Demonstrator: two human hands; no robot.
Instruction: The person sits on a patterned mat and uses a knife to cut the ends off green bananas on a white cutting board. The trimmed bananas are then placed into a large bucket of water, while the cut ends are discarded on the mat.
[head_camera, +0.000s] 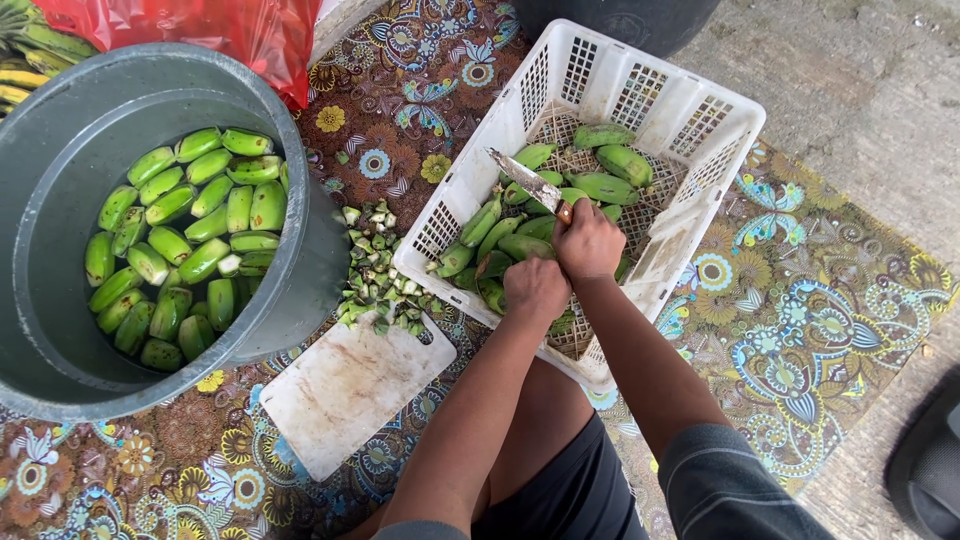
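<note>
Right hand (588, 243) had its grip pressed tight around the handle of a knife (528, 182), blade angled toward the upper left of the frame. Left hand (535, 290), just below it, had its grip curled down into the green bananas (520, 240); I could not tell whether it pinched one. Both sat over the white basket (700, 120), centre frame. At left, I noted a grey tub (60, 150) holding peeled bananas (190, 240) in water. Between tub and basket lay cut ends (375, 275), with a white cutting board (345, 390) below them on the patterned cloth (800, 330).
</note>
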